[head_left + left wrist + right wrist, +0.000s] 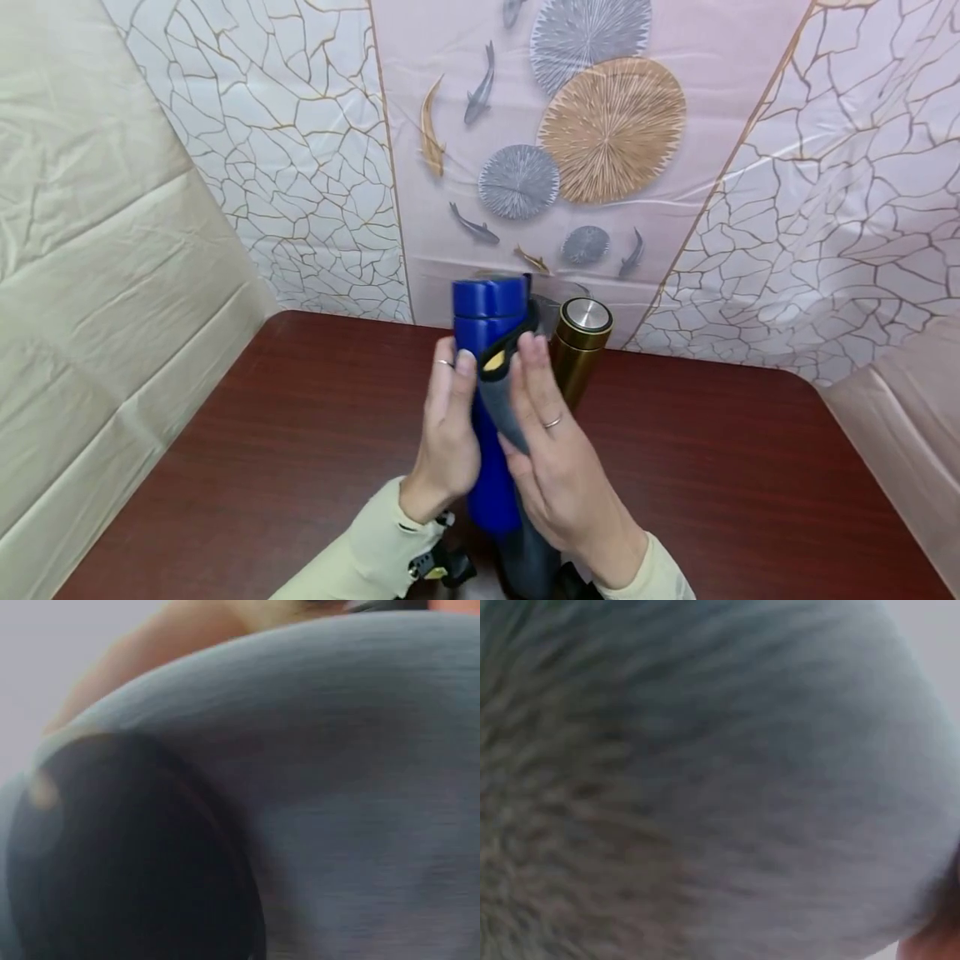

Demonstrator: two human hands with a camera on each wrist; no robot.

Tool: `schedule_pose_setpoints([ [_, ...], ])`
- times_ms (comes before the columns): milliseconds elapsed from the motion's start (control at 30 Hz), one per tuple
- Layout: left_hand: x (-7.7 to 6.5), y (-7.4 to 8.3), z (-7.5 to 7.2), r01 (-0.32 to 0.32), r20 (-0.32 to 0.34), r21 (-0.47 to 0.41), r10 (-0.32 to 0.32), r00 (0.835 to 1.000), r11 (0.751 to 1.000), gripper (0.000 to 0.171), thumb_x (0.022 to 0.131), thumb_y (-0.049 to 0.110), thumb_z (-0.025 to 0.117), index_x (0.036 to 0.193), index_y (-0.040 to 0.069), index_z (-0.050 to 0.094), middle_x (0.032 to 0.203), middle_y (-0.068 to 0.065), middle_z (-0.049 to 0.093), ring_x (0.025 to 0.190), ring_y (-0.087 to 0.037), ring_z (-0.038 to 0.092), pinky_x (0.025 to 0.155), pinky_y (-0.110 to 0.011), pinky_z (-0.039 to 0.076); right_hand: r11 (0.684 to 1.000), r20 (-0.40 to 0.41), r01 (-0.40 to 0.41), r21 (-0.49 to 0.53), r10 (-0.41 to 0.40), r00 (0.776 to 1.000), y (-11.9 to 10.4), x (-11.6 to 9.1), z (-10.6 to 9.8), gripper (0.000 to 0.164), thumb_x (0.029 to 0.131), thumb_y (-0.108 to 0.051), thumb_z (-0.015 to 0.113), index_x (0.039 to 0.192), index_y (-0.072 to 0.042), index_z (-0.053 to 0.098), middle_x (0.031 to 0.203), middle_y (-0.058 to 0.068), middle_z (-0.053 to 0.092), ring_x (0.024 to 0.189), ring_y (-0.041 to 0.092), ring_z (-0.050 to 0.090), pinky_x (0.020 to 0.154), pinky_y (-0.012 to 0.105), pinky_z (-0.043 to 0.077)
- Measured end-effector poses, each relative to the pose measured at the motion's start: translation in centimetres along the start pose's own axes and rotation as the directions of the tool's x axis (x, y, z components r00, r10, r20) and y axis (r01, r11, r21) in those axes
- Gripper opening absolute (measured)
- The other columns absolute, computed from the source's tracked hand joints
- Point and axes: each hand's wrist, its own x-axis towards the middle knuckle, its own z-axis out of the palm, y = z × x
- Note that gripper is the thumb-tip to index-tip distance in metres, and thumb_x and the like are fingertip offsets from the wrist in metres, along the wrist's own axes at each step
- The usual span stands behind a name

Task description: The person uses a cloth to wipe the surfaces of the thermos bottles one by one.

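Note:
A blue bottle (491, 300) leans in front of me, its cap at the top. My left hand (447, 433) grips it from the left, thumb along the front, and a ring shows on one finger. Along the bottle's right side runs a grey fabric sleeve (501, 408) with black edging and a yellow patch (493, 362). My right hand (558, 467) holds the sleeve's edge from the right, fingers high and thumb lower. Grey fabric (360, 787) and a dark rounded part (135, 855) fill the left wrist view. Blurred grey fabric (780, 787) covers most of the right wrist view.
Just behind my right hand stands a gold-brown bottle (579, 350) with a shiny lid. The dark red-brown table (337, 400) backs onto a patterned cloth wall (315, 150). Pale cloth hangs at both sides.

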Motion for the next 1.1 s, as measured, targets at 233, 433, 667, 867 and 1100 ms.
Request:
schedule_pose_setpoints([
  [233, 2.3, 2.1, -3.1, 0.024, -0.185, -0.134, -0.048, 0.982, 0.991, 0.041, 0.110, 0.038, 0.027, 0.138, 0.014, 0.047, 0.113, -0.005, 0.064, 0.096, -0.020, 0.064, 0.086, -0.034, 0.055, 0.996, 0.206, 0.091, 0.010, -0.092, 0.974, -1.2, -0.8, 1.4, 0.055, 0.111, -0.023, 0.032, 0.151, 0.015, 0.033, 0.166, 0.029, 0.022, 0.158, 0.039, 0.016, 0.129, 0.037, 0.017],
  [433, 3.4, 3.3, -5.8, 0.052, -0.300, -0.082, -0.075, 0.951, 0.995, 0.045, 0.109, 0.046, 0.028, 0.134, 0.017, 0.050, 0.106, -0.003, 0.064, 0.088, -0.019, 0.065, 0.077, -0.033, 0.057, 0.993, 0.364, 0.117, 0.014, -0.114, 0.924, -1.8, -1.4, 1.7, 0.055, 0.110, -0.024, 0.028, 0.154, 0.009, 0.032, 0.167, 0.023, 0.022, 0.159, 0.036, 0.017, 0.129, 0.032, 0.015],
  [667, 3.4, 3.1, -5.9, 0.069, -0.309, -0.089, -0.094, 0.947, 0.994, 0.047, 0.108, 0.048, 0.028, 0.138, 0.018, 0.047, 0.111, -0.004, 0.064, 0.092, -0.020, 0.067, 0.078, -0.035, 0.059, 0.992, 0.383, 0.127, -0.006, -0.115, 0.917, -1.8, -1.6, 1.7, 0.054, 0.110, -0.024, 0.027, 0.155, 0.008, 0.033, 0.167, 0.021, 0.024, 0.158, 0.035, 0.018, 0.129, 0.031, 0.016],
  [867, 2.7, 2.1, -3.8, 0.024, -0.228, -0.142, -0.056, 0.972, 0.990, 0.040, 0.110, 0.039, 0.028, 0.138, 0.016, 0.046, 0.111, -0.003, 0.063, 0.094, -0.019, 0.064, 0.083, -0.033, 0.055, 0.995, 0.278, 0.101, -0.011, -0.094, 0.956, -1.2, -1.2, 1.3, 0.055, 0.112, -0.026, 0.029, 0.152, 0.011, 0.035, 0.167, 0.024, 0.023, 0.158, 0.036, 0.017, 0.129, 0.033, 0.017],
  [1100, 0.6, 0.2, -0.7, -0.023, -0.055, 0.075, 0.027, 0.998, 0.997, 0.035, 0.111, 0.026, 0.030, 0.140, 0.010, 0.042, 0.123, -0.008, 0.064, 0.109, -0.022, 0.063, 0.096, -0.033, 0.052, 1.000, 0.063, -0.026, 0.017, 0.025, 0.998, -0.5, -0.2, 0.4, 0.055, 0.112, -0.023, 0.033, 0.153, 0.013, 0.029, 0.168, 0.026, 0.016, 0.159, 0.035, 0.012, 0.130, 0.037, 0.015],
])
